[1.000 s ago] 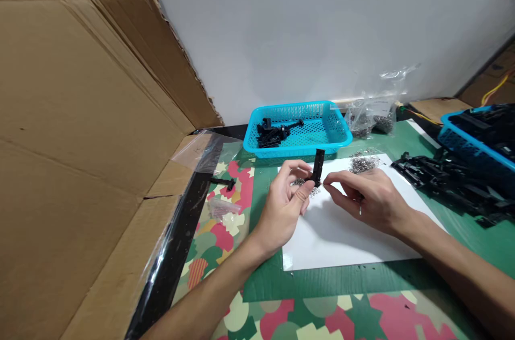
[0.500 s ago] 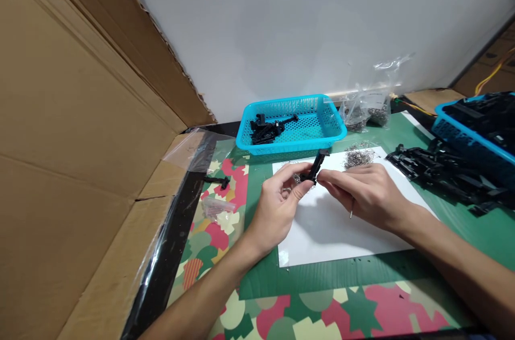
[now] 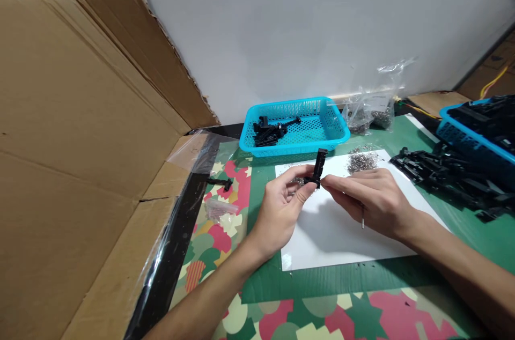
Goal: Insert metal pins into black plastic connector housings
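My left hand (image 3: 284, 211) pinches a black plastic part (image 3: 319, 165) by its lower end, and the part stands nearly upright over a white sheet (image 3: 333, 243). Close against the part's right side are the fingertips of my right hand (image 3: 372, 198), pressed together; whatever is between them is too small to make out. A thin metal rod (image 3: 362, 217) sticks out below my right hand, its upper end hidden by the fingers. Small metal pieces (image 3: 362, 160) lie heaped on the sheet behind my right hand, with more partly hidden behind my left hand.
Behind the sheet, a blue basket (image 3: 295, 151) holds several black parts. More black parts (image 3: 454, 179) are piled at the right beside another blue basket (image 3: 469, 139). Clear bags (image 3: 380, 112) stand by the wall. One black part (image 3: 221, 183) and a small plastic bag (image 3: 220, 208) lie left.
The black part has turned a little more upright in my left hand. My right fingertips have shifted slightly away from it, and the rod hangs more vertically. The whole view has shifted slightly.
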`<state>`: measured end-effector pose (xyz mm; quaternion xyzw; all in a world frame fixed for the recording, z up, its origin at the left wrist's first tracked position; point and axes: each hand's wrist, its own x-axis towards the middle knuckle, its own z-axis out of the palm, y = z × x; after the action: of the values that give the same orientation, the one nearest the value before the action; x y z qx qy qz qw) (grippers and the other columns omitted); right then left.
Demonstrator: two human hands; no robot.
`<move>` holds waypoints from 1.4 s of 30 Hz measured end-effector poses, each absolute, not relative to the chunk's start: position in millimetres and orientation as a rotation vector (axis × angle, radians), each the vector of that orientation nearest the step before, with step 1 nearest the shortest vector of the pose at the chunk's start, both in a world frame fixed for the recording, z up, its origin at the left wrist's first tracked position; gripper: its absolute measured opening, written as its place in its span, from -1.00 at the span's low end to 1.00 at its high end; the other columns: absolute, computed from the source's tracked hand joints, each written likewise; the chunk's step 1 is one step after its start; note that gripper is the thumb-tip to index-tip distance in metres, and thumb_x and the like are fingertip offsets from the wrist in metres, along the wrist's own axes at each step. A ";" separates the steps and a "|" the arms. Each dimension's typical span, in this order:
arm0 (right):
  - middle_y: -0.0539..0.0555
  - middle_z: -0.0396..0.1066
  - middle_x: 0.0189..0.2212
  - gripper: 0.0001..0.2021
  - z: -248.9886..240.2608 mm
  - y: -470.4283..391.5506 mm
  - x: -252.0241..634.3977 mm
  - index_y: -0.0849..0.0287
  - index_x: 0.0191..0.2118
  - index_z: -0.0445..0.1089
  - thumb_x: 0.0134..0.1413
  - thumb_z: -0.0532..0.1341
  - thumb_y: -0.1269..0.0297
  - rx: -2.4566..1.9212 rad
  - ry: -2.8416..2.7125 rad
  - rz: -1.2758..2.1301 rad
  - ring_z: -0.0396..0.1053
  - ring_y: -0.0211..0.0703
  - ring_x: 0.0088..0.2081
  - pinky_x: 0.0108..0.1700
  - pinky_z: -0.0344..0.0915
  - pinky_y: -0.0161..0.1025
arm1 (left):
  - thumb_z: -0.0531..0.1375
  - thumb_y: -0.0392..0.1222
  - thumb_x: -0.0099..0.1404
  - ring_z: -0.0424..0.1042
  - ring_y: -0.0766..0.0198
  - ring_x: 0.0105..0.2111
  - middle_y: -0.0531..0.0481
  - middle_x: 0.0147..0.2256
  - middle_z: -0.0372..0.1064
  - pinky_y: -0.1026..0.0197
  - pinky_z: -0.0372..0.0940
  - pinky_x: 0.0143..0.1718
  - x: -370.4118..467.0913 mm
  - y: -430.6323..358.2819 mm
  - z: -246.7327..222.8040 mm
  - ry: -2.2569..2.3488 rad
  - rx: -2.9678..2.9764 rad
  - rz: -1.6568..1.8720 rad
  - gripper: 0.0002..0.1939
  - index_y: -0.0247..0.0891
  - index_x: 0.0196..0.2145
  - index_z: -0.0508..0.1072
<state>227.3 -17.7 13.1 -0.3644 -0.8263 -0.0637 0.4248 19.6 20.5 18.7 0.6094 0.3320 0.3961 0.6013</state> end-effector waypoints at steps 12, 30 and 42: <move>-0.12 0.29 -0.60 -0.77 8.6 -18.8 224.5 0.23 -0.15 0.49 0.30 0.16 0.65 -0.889 -2.042 -0.069 0.05 -0.34 -0.61 -0.52 -0.02 -0.27 | 0.43 0.09 0.30 0.07 0.48 -0.61 0.15 -0.55 0.23 0.34 -0.07 -0.60 19.5 17.6 18.0 0.790 1.233 0.878 -0.44 -0.43 0.05 0.55; 0.00 0.60 -0.48 -0.83 7.4 -11.1 234.8 0.11 -0.12 0.59 0.42 0.22 0.41 -1.017 -2.098 -0.021 0.41 -0.32 -0.57 -0.48 0.20 -0.34 | 0.32 0.24 0.36 -0.04 0.54 -0.65 0.14 -0.44 0.21 0.38 -0.23 -0.67 20.8 14.3 15.2 0.794 1.027 0.672 -0.37 -0.31 0.15 0.49; 0.03 0.61 -0.45 -0.82 14.6 -10.1 241.9 0.16 -0.23 0.59 0.40 0.23 0.40 -1.027 -2.087 0.136 0.39 -0.32 -0.58 -0.49 0.24 -0.36 | 0.24 0.09 0.49 0.40 0.28 -0.27 -0.09 0.03 0.46 0.23 0.35 -0.25 14.5 9.0 23.1 0.964 1.861 0.836 -0.49 -0.09 0.30 0.41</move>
<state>241.9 -10.1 14.6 -0.4048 -0.8230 0.0537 0.3948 14.5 9.0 23.1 0.7453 0.3862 0.3347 0.4281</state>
